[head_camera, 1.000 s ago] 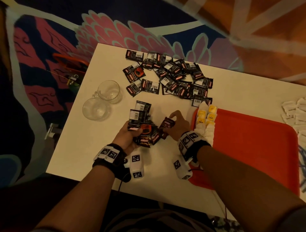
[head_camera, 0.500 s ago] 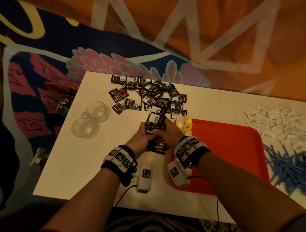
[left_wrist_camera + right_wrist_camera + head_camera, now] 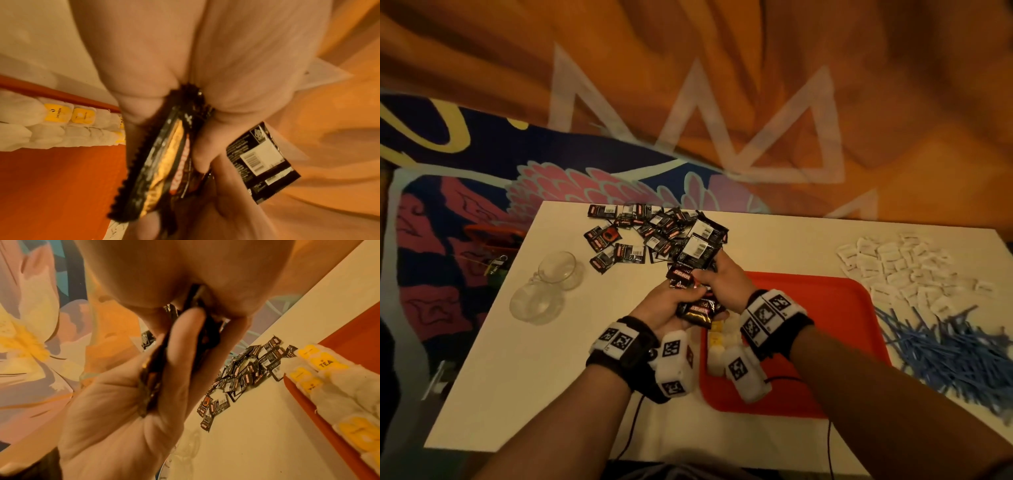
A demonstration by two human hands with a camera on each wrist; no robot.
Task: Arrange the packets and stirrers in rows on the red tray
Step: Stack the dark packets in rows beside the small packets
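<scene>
From my head view, both my hands are together above the near left corner of the red tray (image 3: 825,308), which sits on the white bench (image 3: 517,394). My left hand (image 3: 664,305) is palm-up with its fingers curled under a bundle of black coffee packets (image 3: 697,308), and my right hand (image 3: 726,281) closes on the same bundle from above, the upper packets fanning out past my fingertips with their barcodes showing. More black packets lie in a loose pile (image 3: 640,233) at the far edge of the bench. Two clear glass cups (image 3: 544,287) stand to the left of it. Right of the tray are a scatter of white packets (image 3: 907,270) and a heap of blue stirrers (image 3: 955,356). Tea bags with yellow tags (image 3: 717,337) lie along the tray's left rim, partly hidden by my wrists.

From my left wrist, my left fingers (image 3: 201,155) wrap the edge-on bundle (image 3: 164,154), gripping it firmly; one packet (image 3: 261,162) sticks out to the right, barcode facing the camera. The tea bags (image 3: 61,126) sit in two rows just inside the tray (image 3: 51,186) rim.

From my right wrist, my right fingers (image 3: 185,345) press flat against the bundle (image 3: 150,386), pinching it against my thumb. Beyond lie the pile (image 3: 246,369) on the bench (image 3: 257,434) and the tea bags (image 3: 329,386) on the tray (image 3: 359,337).
</scene>
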